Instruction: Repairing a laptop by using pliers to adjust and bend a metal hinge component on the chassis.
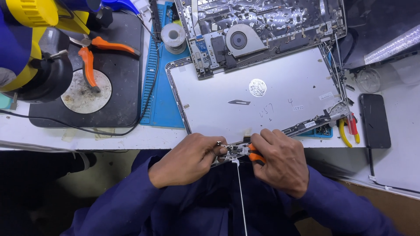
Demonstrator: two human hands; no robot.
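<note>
My left hand [188, 158] pinches a small metal hinge bracket [228, 150] at the near edge of the table. My right hand [280, 159] grips orange-handled pliers [253, 154] whose jaws meet that bracket. A thin metal rod [240, 192] hangs down from the bracket over my blue clothing. Just beyond my hands lies a silver laptop lid [262, 100], face down, with a scalpel blade [239, 102] resting on it. The opened laptop base [262, 30] with its fan sits behind the lid.
A black round-plated stand [85, 91] holds orange-handled cutters [89, 54] at left, beside a blue mat [164, 100] and a solder spool [173, 37]. A black phone [375, 121] and yellow and red tool handles [348, 131] lie at right. A yellow device [30, 17] stands far left.
</note>
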